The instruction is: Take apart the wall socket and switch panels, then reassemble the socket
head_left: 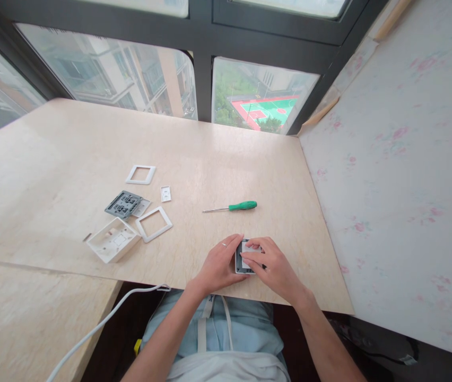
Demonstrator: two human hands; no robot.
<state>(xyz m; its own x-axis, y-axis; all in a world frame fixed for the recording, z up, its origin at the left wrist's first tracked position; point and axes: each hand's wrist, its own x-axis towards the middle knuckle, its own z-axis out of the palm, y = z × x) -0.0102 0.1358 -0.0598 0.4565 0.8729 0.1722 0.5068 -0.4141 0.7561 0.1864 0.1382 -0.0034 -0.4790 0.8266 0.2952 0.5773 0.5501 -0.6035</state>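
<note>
Near the table's front edge is a wall switch (239,265) with a grey mounting frame and a white panel in its middle. My left hand (218,265) grips its left side, fingers along the top edge and thumb at the bottom. Over its right half bends my right hand (271,261), with the fingertips closed on the white panel (245,262). Those fingers hide much of the panel and the right side of the frame. Beyond my hands lies a screwdriver (242,205) with a green handle, its shaft pointing left.
To the left lie two white cover frames (140,181) (142,231), a small white insert (165,194), a grey switch plate (122,205) and an open white back box (104,252). A white cable (104,316) crosses the front left. Windows and a papered wall (405,175) border the table.
</note>
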